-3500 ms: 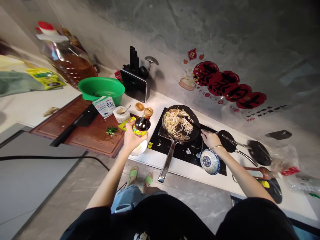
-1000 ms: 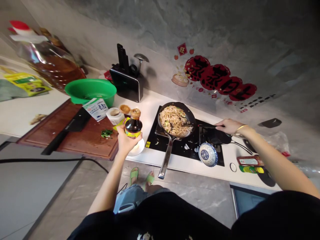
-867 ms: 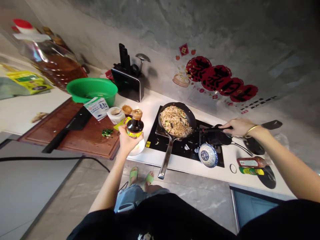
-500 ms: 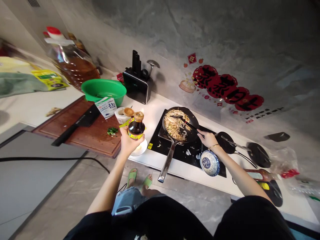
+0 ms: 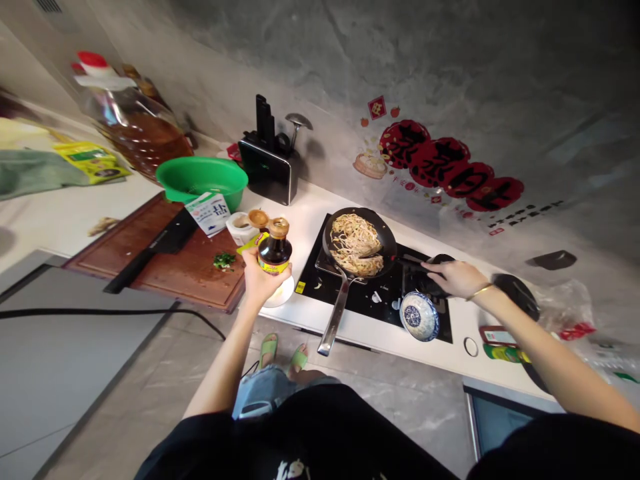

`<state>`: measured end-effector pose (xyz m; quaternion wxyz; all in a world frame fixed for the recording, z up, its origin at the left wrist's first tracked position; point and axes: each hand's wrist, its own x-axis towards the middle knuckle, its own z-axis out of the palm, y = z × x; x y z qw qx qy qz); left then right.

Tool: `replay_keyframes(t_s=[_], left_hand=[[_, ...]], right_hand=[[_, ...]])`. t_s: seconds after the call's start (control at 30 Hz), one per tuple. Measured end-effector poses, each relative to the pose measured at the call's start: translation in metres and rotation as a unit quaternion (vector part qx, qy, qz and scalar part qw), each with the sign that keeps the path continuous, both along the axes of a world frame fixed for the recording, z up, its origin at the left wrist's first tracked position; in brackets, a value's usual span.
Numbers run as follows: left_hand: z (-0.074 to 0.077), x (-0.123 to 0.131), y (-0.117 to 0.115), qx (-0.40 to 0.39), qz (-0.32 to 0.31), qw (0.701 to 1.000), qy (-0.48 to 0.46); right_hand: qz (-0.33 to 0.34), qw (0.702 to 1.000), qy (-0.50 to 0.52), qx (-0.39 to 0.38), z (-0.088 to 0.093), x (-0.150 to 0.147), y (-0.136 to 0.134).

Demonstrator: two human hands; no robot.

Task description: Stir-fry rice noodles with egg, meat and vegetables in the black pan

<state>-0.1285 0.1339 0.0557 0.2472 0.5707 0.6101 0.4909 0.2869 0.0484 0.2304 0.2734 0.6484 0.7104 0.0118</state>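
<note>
My left hand (image 5: 261, 279) is wrapped round a dark sauce bottle (image 5: 275, 253) with a yellow label, held upright above the counter's front edge. Its brown flip lid (image 5: 259, 218) stands open. In my right hand (image 5: 457, 278) is the black handle of a spatula (image 5: 410, 262), whose head reaches into the frying pan (image 5: 386, 233). Stir-fried noodle-like strips (image 5: 356, 235) lie in the pan, parted by the spatula. The pan sits on the black cooktop (image 5: 360, 293), its steel handle pointing toward me. Below my left hand, a white dish (image 5: 281, 293) is partly hidden.
A blue-and-white bowl (image 5: 419, 317) rests at the cooktop's right front. Left are a cutting board (image 5: 210, 283) with a cleaver (image 5: 150, 252) and chopped greens (image 5: 224, 261), a green basin (image 5: 203, 175) and an oil jug (image 5: 135, 127). A knife block (image 5: 267, 170) stands behind.
My right hand has moved right, drawing the spatula back through the noodles, which now lie parted at the pan's right. My left hand still holds the bottle in nearly the same place.
</note>
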Motion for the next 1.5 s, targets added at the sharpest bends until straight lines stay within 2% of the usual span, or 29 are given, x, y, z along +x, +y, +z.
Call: replay_keyframes(t_s=[0.07, 0.13, 0.2, 0.27, 0.37, 0.47, 0.57, 0.63, 0.7, 0.83, 0.9, 0.97, 1.03, 1.13, 1.27, 1.37, 1.5], left_hand=[[0.001, -0.001, 0.001, 0.003, 0.001, 1.0, -0.002], [0.0, -0.003, 0.002, 0.007, 0.005, 1.0, -0.003], [-0.001, -0.004, 0.003, 0.008, 0.007, 1.0, -0.004], [-0.003, -0.005, 0.005, 0.007, 0.006, 1.0, -0.003], [-0.006, -0.006, 0.007, 0.008, 0.003, 1.0, 0.0], [-0.008, -0.006, 0.008, 0.011, 0.001, 1.0, 0.0], [-0.009, -0.006, 0.007, 0.0, 0.003, 1.0, 0.001], [-0.008, -0.005, 0.006, -0.005, 0.01, 1.0, 0.006], [-0.007, -0.005, 0.005, -0.002, 0.015, 1.0, 0.008], [-0.006, -0.002, 0.007, 0.012, 0.01, 1.0, -0.002], [-0.006, -0.001, 0.008, 0.011, 0.007, 1.0, -0.005], [-0.005, 0.001, 0.01, 0.007, 0.006, 1.0, -0.008], [-0.005, 0.002, 0.01, 0.006, 0.009, 1.0, -0.012], [-0.006, 0.002, 0.01, 0.014, 0.009, 1.0, -0.016], [-0.01, 0.0, 0.008, 0.025, 0.009, 0.999, -0.021], [-0.013, 0.0, 0.008, 0.021, 0.014, 1.0, -0.014], [-0.013, 0.0, 0.007, 0.024, 0.007, 1.0, -0.002]], right_hand=[[-0.029, 0.999, 0.019, -0.035, 0.016, 0.007, -0.006], [-0.03, 0.997, 0.037, -0.063, 0.016, 0.002, -0.013], [-0.011, 0.998, 0.034, -0.053, 0.001, -0.01, -0.018], [0.006, 1.0, 0.008, -0.008, -0.022, -0.025, -0.017], [0.02, 0.998, -0.03, 0.052, -0.056, -0.04, 0.005], [-0.018, 0.996, -0.024, 0.083, -0.078, -0.039, 0.042], [-0.09, 0.992, 0.026, 0.087, -0.087, -0.023, 0.066], [-0.117, 0.988, 0.074, 0.065, -0.083, -0.007, 0.065], [-0.123, 0.985, 0.118, 0.027, -0.068, 0.013, 0.052], [-0.113, 0.977, 0.177, -0.047, -0.012, 0.046, 0.02], [-0.103, 0.974, 0.184, -0.08, 0.012, 0.047, 0.008], [-0.089, 0.979, 0.154, -0.099, 0.018, 0.034, -0.001], [-0.086, 0.988, 0.104, -0.076, 0.005, 0.013, -0.008], [-0.12, 0.991, 0.056, 0.014, -0.037, -0.016, -0.013], [-0.153, 0.982, 0.071, 0.084, -0.087, -0.025, 0.002], [-0.157, 0.976, 0.096, 0.115, -0.107, -0.025, 0.022], [-0.168, 0.969, 0.121, 0.135, -0.117, -0.026, 0.027]])
